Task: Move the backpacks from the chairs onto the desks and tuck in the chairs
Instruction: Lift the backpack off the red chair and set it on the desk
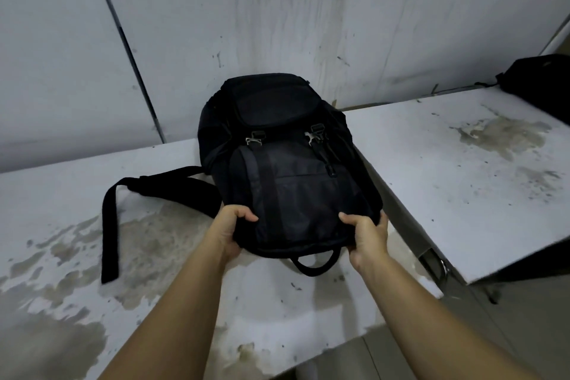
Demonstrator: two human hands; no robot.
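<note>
A black backpack [287, 160] lies on its back on a worn white desk [71, 225], its top towards the wall and two metal buckles showing. One shoulder strap [129, 203] trails to the left across the desk. My left hand [229, 233] grips the bag's lower left corner. My right hand [367, 233] grips its lower right corner. A carry loop hangs out below the bag between my hands. No chair is in view.
A second white desk [456, 170] stands to the right, separated by a narrow gap. A second black backpack [539, 83] rests on its far right corner. A stained grey wall [216, 25] runs right behind both desks. Floor shows at bottom right.
</note>
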